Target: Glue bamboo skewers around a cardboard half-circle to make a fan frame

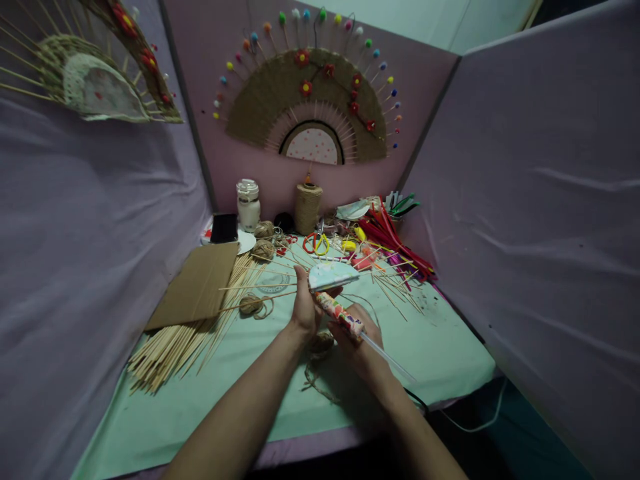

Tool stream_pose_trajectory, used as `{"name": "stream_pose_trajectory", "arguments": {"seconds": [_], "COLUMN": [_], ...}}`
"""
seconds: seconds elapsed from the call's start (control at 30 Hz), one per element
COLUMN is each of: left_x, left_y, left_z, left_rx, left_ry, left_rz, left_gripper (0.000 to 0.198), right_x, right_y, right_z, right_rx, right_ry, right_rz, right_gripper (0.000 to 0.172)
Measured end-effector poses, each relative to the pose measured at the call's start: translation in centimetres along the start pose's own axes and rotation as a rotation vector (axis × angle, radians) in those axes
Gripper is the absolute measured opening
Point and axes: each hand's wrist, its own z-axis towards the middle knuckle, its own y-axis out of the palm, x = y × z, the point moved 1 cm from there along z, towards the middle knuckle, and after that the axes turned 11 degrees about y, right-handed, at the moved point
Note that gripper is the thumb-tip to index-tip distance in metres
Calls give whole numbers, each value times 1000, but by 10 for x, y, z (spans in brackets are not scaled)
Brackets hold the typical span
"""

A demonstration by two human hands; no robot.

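Observation:
Near the middle of the table, my left hand [305, 305] is closed around a light blue patterned half-circle piece [333, 275], from which thin sticks fan out to both sides. My right hand [361, 330] grips a glue gun [341, 313] wrapped in floral material, with a clear glue stick [389, 357] poking out of its back end. The gun's front end is at the lower edge of the half circle; its tip is hidden. Below the hands lies some loose brown twine [320, 343].
Bamboo sticks [170, 353] lie under cardboard [195, 287] at left. Behind are a jar [248, 205], a twine spool [308, 208], scissors [316, 244] and red pipe cleaners [395, 240]. A twine ball [251, 305] sits left of the hands. A decorated fan [270, 93] hangs on the back wall.

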Motion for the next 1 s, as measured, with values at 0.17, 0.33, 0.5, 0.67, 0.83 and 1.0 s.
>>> {"name": "stream_pose_trajectory", "arguments": {"seconds": [0.17, 0.33, 0.5, 0.67, 0.83, 1.0], "left_x": [4, 9, 15, 17, 17, 16], "left_y": [0, 0, -2, -3, -2, -3], "left_z": [2, 4, 8, 10, 11, 11], "left_rx": [-63, -38, -49, -32, -18, -17], "left_ry": [50, 23, -2, 2, 10, 6], "left_rz": [-18, -46, -40, -51, -30, -32], "left_gripper": [73, 76, 81, 76, 68, 62], "right_x": [3, 3, 39, 106, 147, 131], "right_y": [-12, -34, -74, -106, -109, -106], "right_z": [-1, -4, 7, 29, 30, 32], "right_rx": [29, 107, 343, 161, 58, 126], "right_ry": [69, 104, 257, 568, 778, 687], "right_rz": [3, -11, -80, -620, -812, -814], "right_gripper": [26, 23, 30, 36, 43, 51]}}
